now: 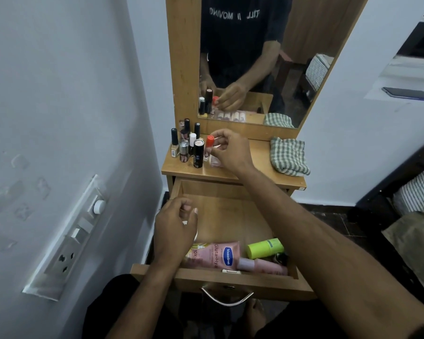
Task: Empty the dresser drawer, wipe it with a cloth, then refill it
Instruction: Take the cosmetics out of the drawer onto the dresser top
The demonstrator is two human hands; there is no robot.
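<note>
The wooden drawer (220, 211) is pulled out under the dresser top (257, 162). At its front lie a pink Vaseline tube (216, 255), a lime-green bottle (264, 248) and a pale pink bottle (262, 265). My left hand (174, 231) hovers inside the drawer with curled fingers; something small and white shows under it, and I cannot tell whether it is held. My right hand (230, 148) pinches a small clear bottle (214, 159) on the dresser top, beside a red-capped bottle (209, 145). A green checked cloth (288, 155) lies at the right.
Several nail-polish bottles and lipsticks (186, 143) stand at the left of the dresser top. A mirror (255, 57) rises behind. A wall switch panel (69, 241) is at the left, a phone (409, 93) on a shelf at the right.
</note>
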